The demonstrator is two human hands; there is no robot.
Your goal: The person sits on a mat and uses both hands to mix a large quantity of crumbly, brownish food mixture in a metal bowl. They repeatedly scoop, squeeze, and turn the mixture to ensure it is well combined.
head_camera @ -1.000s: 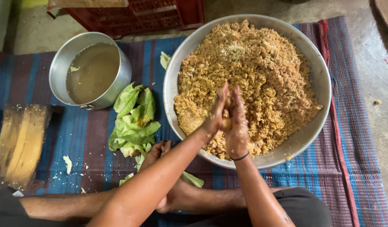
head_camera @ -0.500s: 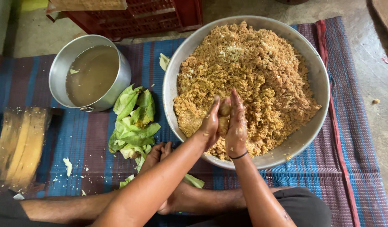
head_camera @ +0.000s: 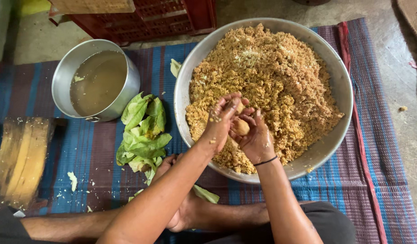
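A wide metal bowl [head_camera: 339,77] holds a heap of brown crumbly mixture [head_camera: 271,77]. Over its near side, my left hand [head_camera: 222,119] and my right hand [head_camera: 256,140] press together around a small lump of the mixture [head_camera: 241,126], which shows between the fingers. Crumbs stick to both hands. A thin black band circles my right wrist. My forearms come up from the bottom of the view, and my crossed legs lie below the bowl.
A metal pot [head_camera: 66,74] of cloudy brown liquid stands at the left. Green leaves [head_camera: 143,135] lie between pot and bowl. A wooden board [head_camera: 21,160] sits at the far left, a red crate [head_camera: 145,18] behind. All rest on a striped mat [head_camera: 380,180].
My palms, pressed flat together upright a second ago, have lowered and cupped round the lump, which now shows between the fingers.
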